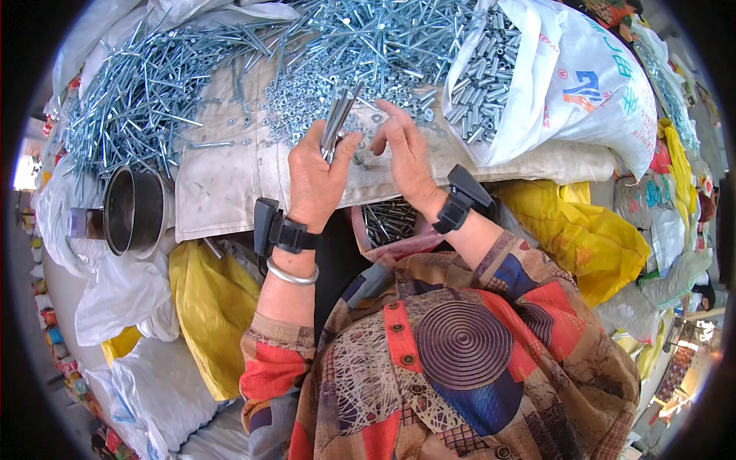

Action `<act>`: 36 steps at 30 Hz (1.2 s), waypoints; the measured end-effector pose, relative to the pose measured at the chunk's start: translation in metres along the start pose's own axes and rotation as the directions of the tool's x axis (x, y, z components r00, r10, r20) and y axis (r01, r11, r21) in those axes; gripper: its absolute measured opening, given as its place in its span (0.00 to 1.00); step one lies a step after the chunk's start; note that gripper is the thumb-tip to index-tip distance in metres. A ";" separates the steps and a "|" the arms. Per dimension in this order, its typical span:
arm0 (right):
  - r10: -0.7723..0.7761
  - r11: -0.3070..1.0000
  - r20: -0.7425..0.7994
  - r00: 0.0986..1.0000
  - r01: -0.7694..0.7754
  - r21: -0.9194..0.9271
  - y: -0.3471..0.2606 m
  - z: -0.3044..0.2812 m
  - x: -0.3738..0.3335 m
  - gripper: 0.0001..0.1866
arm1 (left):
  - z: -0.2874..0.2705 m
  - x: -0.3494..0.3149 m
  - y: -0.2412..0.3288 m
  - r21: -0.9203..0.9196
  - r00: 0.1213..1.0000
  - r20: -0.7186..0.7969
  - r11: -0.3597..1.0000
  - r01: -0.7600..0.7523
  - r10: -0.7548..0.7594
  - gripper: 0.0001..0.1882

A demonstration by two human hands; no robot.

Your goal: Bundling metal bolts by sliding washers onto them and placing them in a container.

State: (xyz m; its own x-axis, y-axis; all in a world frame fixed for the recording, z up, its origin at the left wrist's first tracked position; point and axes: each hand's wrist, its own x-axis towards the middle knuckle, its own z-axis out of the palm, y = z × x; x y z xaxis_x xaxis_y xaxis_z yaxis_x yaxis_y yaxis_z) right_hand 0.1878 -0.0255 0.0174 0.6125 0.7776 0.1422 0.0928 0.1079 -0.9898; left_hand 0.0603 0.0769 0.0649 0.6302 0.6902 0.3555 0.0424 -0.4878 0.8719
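Several long silver bolts stand upright in a bundle, gripped in my left hand between thumb and fingers. To the right of the bundle is my right hand, its index finger stretched out and its thumb apart, with nothing visible in it. Both hands are over the near part of a cloth-covered work surface. Just beyond them lies a spread of small nuts and washers. A large heap of long bolts covers the left side, and more loose bolts lie at the far middle.
An open white woven sack at the right spills short metal sleeves. A dark round metal pot lies on its side at the left edge. Below my hands sits a pink-edged container of metal parts. Yellow sacks hang nearby.
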 end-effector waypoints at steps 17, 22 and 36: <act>-0.229 0.966 0.129 0.965 0.241 -0.088 0.003 0.006 -0.006 0.35 | -0.002 -0.002 -0.004 -0.018 0.999 -0.034 1.000 0.002 -0.003 0.13; -0.209 0.956 0.106 0.972 0.226 -0.188 -0.001 -0.003 0.001 0.26 | -0.001 -0.001 -0.004 -0.029 0.999 -0.028 0.999 0.017 -0.018 0.13; 0.238 0.558 0.757 0.608 -0.724 0.406 -0.011 -0.004 -0.041 0.16 | -0.018 -0.028 0.008 -0.730 0.885 0.286 0.515 0.449 -0.366 0.09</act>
State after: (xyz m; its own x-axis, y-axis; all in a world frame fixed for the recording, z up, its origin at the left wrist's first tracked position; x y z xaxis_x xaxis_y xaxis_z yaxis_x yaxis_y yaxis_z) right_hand 0.1646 -0.0614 0.0224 -0.2001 0.9677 -0.1533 -0.7100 -0.2511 -0.6580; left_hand 0.0291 0.0631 0.0681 0.7642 0.6370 -0.1010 -0.2612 0.4489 0.8546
